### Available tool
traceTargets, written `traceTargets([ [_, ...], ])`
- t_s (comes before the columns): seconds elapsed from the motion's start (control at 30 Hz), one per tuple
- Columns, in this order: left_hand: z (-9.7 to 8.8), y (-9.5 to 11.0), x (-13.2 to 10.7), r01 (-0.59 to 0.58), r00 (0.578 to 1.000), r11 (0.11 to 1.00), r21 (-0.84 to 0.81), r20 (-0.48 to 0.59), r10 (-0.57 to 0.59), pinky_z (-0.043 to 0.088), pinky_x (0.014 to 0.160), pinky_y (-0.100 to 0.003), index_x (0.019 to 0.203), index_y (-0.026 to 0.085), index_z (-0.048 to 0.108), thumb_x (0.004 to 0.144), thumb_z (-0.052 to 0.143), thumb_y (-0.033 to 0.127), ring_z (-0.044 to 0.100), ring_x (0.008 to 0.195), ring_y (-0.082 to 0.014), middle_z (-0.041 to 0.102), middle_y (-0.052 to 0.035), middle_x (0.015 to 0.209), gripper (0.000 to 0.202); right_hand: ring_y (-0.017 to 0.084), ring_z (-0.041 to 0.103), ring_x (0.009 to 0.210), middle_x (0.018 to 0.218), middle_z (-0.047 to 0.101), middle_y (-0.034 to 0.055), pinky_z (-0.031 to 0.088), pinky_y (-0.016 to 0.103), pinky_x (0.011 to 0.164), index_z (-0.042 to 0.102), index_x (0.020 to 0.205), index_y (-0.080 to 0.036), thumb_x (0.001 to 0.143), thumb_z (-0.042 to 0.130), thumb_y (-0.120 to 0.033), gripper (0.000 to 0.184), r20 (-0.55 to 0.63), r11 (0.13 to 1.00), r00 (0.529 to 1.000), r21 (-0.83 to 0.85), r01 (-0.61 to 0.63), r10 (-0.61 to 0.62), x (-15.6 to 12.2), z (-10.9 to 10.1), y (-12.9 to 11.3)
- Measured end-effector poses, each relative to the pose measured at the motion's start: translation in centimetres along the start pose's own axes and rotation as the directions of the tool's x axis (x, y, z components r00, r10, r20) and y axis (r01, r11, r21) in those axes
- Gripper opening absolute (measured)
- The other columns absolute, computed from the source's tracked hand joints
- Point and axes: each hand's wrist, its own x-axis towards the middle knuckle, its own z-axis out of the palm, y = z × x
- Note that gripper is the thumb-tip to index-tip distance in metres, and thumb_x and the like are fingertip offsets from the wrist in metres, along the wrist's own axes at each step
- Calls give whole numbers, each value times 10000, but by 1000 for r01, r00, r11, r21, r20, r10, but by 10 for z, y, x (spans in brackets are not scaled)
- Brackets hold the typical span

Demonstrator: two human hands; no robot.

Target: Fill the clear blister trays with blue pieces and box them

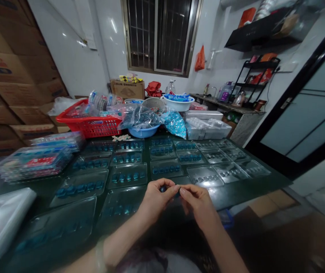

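My left hand point(159, 194) and my right hand point(197, 200) meet fingertip to fingertip above the near edge of the table. A small dark blue piece point(163, 188) shows between the curled fingers of my left hand. Thumb and forefinger of my right hand are pinched against the left fingertips; what they grip is mostly hidden. Just beyond the hands lies a clear plastic tray point(166, 162) with a row of blue pieces point(171, 169) in its hollows. Another such tray point(129, 176), to the left, also holds several blue pieces.
Clear trays point(204, 176) without blue pieces lie to the right. A red basket point(94, 127), a blue basin point(144, 131), a bag of blue pieces point(175, 123) and a white basin point(178, 104) stand at the back. Stacked packages point(34, 161) and plastic film point(3, 223) are left.
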Motion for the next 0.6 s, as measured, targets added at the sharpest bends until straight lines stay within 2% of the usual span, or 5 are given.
traceTargets([
  [0.17,-5,3,-7,-189,981,950,250,9,193,366,525,-194,703,150,644,637,634,245,478,537,-101,573,-9,586,116,79,447,408,500,493,-28,357,189,364,626,834,-126,719,555,-352,263,76,992,994,98,-83,76,-1,-6,11],
  [0.23,-7,2,-8,-253,967,917,308,57,247,371,591,-199,729,161,661,645,616,190,496,603,-116,589,-20,643,99,85,449,399,495,492,-29,365,197,363,619,859,-134,741,523,-351,265,77,997,994,5,-81,81,-3,-5,13],
  [0.3,-8,-1,-8,-269,963,914,302,64,262,365,614,-196,749,171,670,649,597,148,494,624,-120,592,-26,676,126,99,476,436,533,518,-12,390,215,407,616,870,-152,772,475,-325,243,18,979,1000,-203,10,-7,-5,0,15],
  [0.43,-7,-4,-5,-201,975,965,170,-55,213,358,629,-190,721,168,675,615,593,94,480,641,-131,580,-36,684,153,156,537,652,713,569,52,410,280,618,607,829,-169,798,401,-206,212,-73,695,920,-678,238,-386,-4,14,22],
  [0.6,-10,-11,1,-191,977,964,185,-61,205,366,641,-187,737,177,672,623,594,103,486,653,-135,577,-39,694,157,163,500,611,662,532,51,365,278,569,571,741,-171,777,400,-149,176,-29,449,872,-865,222,-488,0,23,36],
])
